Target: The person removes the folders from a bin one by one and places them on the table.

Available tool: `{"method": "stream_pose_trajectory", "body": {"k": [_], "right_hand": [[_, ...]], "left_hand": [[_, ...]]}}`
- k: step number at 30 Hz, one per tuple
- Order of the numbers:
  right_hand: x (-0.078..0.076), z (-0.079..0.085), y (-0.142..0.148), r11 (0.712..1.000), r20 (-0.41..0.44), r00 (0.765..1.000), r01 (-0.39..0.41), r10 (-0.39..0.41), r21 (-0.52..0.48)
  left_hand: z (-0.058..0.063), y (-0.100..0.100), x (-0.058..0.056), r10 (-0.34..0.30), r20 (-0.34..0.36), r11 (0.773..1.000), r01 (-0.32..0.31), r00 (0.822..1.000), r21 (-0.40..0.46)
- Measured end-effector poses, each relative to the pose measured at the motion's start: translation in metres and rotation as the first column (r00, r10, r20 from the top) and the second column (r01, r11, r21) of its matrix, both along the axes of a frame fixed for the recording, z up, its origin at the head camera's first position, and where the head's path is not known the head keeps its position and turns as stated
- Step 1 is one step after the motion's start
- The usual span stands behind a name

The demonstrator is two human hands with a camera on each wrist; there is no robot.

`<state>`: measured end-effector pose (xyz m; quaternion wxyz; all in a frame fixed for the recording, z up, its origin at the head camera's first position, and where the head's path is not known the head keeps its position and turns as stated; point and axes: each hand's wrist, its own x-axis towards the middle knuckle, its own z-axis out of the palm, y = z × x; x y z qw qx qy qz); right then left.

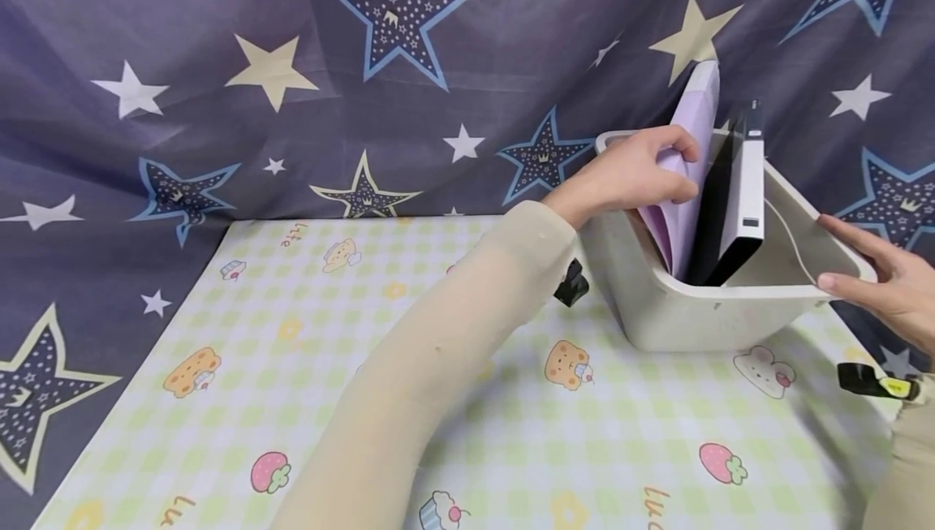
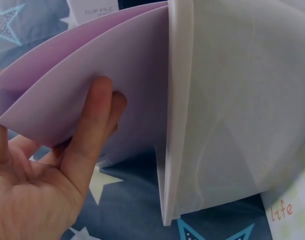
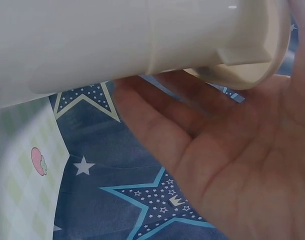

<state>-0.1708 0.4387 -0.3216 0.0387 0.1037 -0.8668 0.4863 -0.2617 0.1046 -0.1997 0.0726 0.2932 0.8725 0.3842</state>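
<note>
A white plastic bin (image 1: pixel 701 315) stands near the table's right back corner. In it a lilac folder (image 1: pixel 694 128) stands upright, its top well above the rim. My left hand (image 1: pixel 635 171) pinches this folder by its edge; in the left wrist view the thumb and fingers lie on opposite sides of the lilac sheets (image 2: pixel 127 80). Beside the folder leans a black and white clip file (image 1: pixel 745 189), whose printed label shows in the left wrist view. My right hand (image 1: pixel 887 274) holds the bin's right rim, thumb at the top edge, fingers along the outer wall (image 3: pixel 107 45).
A checked tablecloth (image 1: pixel 307 400) with cartoon prints covers the table. Behind it hangs a dark star-patterned curtain (image 1: pixel 409 132). A thin pale cord or line (image 1: pixel 789 234) runs down inside the bin. Black straps (image 1: pixel 572 284) are on both wrists.
</note>
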Motion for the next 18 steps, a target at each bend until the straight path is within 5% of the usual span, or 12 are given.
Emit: {"method": "stream_pose_trajectory", "body": {"k": [10,18], "right_hand": [[0.000,0.000,0.000,1.000,0.024,1.000,0.017,-0.017,0.021],[0.001,-0.002,-0.001,0.996,0.015,0.998,0.053,-0.054,0.076]], "left_hand": [[0.006,-0.012,-0.002,0.031,0.015,0.997,-0.032,0.999,0.066],[-0.001,-0.022,-0.006,-0.003,0.041,0.991,-0.003,0.999,0.136]]}}
